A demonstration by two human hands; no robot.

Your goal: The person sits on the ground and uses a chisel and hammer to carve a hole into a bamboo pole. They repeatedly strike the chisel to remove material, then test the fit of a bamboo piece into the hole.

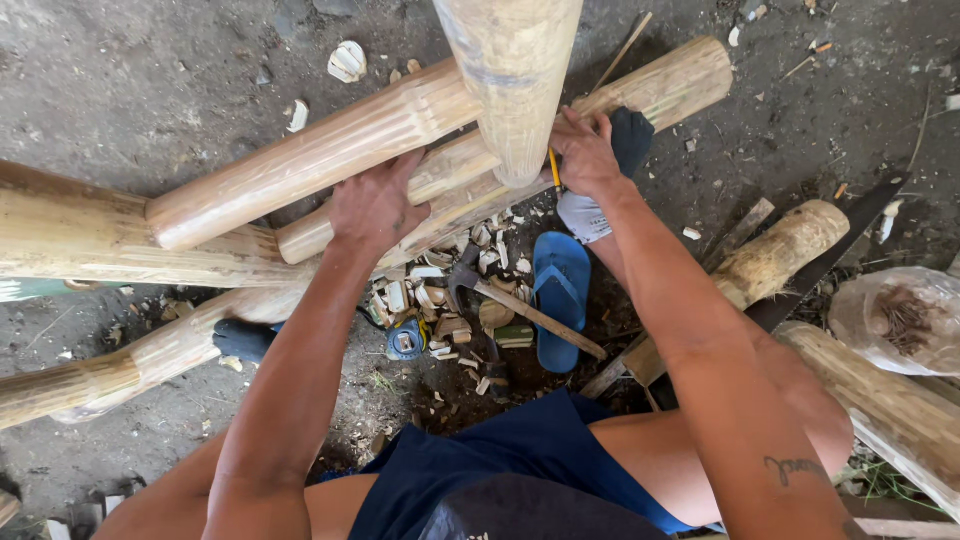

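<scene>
My left hand [372,205] presses flat on a stack of pale bamboo poles [330,150] that lie across the ground. My right hand [583,152] grips a yellow pencil [554,168] with its tip against a lower bamboo pole [450,185]. An upright bamboo pole [512,80] stands between my two hands and hides part of the stack. A dark and grey glove [605,180] sits under my right hand, beside the pole's end.
Below the poles lie several wood chips [440,290], a hammer [520,305], a blue tape measure [405,342] and a blue sandal [560,295]. More bamboo logs [790,250] and a dark long blade [830,255] lie right. A plastic bag of nails [900,318] sits at far right.
</scene>
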